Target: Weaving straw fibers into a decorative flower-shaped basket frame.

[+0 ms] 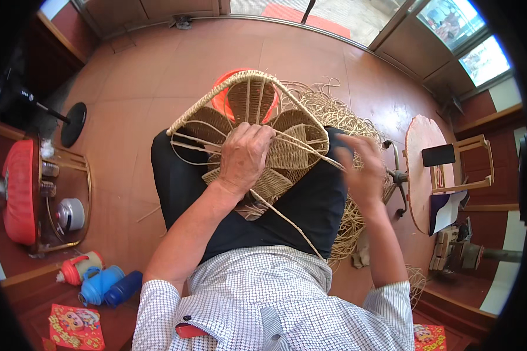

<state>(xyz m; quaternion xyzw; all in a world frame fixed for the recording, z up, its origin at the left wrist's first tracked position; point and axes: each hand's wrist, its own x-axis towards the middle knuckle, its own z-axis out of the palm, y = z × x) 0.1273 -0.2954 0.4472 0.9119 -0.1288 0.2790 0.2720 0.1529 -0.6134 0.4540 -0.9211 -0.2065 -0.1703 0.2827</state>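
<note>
Evidently, the left hand (247,155) comes in from below with its forearm slanted inward, back of the hand up, over the middle of the woven basket (288,155). Its fingers are curled together, clamped on a strand of cord (327,159) that runs taut across the basket's right side toward the right hand (363,169). That hand is raised beyond the right edge, blurred; whether its fingers close on the cord cannot be told. The basket rests on the black trousers (304,213), its open rim tilted away, ribs and woven panels showing inside. A red tub (221,104) stands behind it, its contents hidden, beside a heap of loose cord (351,117) on the floor.
</note>
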